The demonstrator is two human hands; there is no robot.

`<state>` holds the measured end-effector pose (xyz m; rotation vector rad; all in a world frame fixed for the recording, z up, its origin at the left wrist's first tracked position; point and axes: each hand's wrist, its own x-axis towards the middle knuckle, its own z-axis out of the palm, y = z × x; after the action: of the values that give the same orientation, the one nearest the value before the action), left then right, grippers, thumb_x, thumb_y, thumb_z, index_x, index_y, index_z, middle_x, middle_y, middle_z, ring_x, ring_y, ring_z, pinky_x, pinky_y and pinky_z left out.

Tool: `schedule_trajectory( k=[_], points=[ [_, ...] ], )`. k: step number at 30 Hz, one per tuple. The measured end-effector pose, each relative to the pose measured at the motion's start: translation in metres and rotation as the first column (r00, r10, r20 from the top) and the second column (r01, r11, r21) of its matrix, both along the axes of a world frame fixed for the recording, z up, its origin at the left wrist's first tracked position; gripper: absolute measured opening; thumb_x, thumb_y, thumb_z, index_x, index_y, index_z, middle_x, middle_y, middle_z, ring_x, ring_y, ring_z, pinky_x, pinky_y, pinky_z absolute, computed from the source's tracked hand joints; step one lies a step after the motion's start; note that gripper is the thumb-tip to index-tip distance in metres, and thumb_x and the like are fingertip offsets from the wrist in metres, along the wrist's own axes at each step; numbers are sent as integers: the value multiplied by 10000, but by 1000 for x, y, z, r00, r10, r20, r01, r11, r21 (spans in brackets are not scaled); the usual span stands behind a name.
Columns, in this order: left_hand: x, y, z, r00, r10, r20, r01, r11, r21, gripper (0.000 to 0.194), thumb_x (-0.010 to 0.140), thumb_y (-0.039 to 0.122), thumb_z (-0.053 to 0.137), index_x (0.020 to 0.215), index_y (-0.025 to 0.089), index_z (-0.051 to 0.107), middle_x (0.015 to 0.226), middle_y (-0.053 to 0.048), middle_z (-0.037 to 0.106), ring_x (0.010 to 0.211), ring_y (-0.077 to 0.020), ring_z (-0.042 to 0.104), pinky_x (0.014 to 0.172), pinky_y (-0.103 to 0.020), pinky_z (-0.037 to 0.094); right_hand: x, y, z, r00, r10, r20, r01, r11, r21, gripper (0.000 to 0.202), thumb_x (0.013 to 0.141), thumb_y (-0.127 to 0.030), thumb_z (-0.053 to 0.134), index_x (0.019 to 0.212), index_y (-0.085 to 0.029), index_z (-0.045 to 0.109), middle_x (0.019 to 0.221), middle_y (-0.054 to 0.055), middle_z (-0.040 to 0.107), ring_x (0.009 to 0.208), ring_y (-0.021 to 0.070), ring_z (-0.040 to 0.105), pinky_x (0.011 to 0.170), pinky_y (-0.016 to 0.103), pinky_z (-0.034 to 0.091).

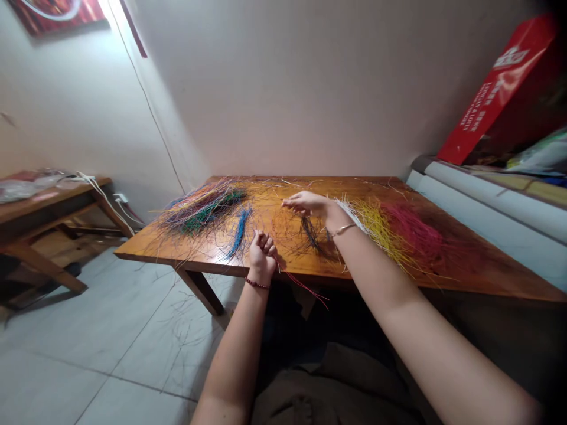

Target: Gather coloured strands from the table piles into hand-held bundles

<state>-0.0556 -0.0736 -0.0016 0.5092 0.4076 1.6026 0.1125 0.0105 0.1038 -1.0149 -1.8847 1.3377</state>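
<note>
My left hand (263, 252), with a dark bead bracelet, is closed at the table's front edge; thin red strands (308, 288) trail from it to the right. My right hand (308, 203), wearing a bangle, hovers over the middle of the wooden table (159, 248) with thumb and fingertips pinched together; whatever is between them is too small to make out. A blue bundle of strands (239, 236) lies left of my left hand. Beneath my right hand is a dark bundle (310, 235). White (349, 213), yellow (385, 233) and pink strands (414, 233) lie to the right.
A mixed pile of purple, orange and green strands (199, 206) covers the table's left end. Rolled material (496, 183) and a red box (496, 88) are at the right. Another wooden table (39, 203) with plastic bags and cables stands at the left.
</note>
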Motion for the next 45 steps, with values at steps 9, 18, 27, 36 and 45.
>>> schedule_trajectory(
  k=[9, 18, 27, 36, 45],
  points=[
    [0, 3, -2, 999, -32, -4, 32, 999, -34, 256, 831, 347, 514, 661, 180, 420, 504, 70, 167, 373, -55, 122, 318, -181, 126, -32, 32, -46, 919, -334, 210, 354, 933, -64, 311, 736, -405, 664, 661, -119, 568, 465, 18, 520, 426, 88, 430, 473, 228, 357],
    [8, 1, 1, 995, -52, -80, 51, 999, -15, 215, 757, 322, 625, 882, 162, 554, 518, 89, 192, 357, -21, 168, 309, -141, 118, -37, 4, -54, 977, -191, -97, 213, 921, 327, 469, 854, -521, 420, 938, -115, 639, 837, 97, 654, 477, 84, 495, 464, 199, 388],
    [14, -1, 4, 962, -36, -271, 33, 999, -17, 309, 723, 337, 649, 944, 125, 604, 517, 94, 184, 364, -16, 174, 311, -132, 116, -40, -11, -67, 959, 2, -284, 86, 952, 295, 415, 690, -520, 634, 774, -114, 654, 683, 38, 600, 525, 80, 464, 492, 202, 372],
    [12, -1, 3, 962, -61, -266, 59, 998, -16, 288, 726, 328, 646, 917, 118, 595, 527, 90, 197, 376, -17, 177, 312, -132, 110, -10, -9, -56, 686, -197, -700, 119, 980, -160, 267, 688, -417, 683, 825, -207, 592, 771, -34, 566, 535, 33, 447, 455, 146, 354],
    [14, -5, 10, 957, -59, -285, 52, 998, -30, 278, 716, 343, 653, 875, 125, 583, 515, 92, 204, 371, -20, 172, 309, -139, 103, -24, -16, -54, 718, -264, -644, 145, 962, -233, 239, 735, -405, 648, 822, -193, 582, 646, -38, 552, 521, 47, 460, 435, 147, 347]
  ],
)
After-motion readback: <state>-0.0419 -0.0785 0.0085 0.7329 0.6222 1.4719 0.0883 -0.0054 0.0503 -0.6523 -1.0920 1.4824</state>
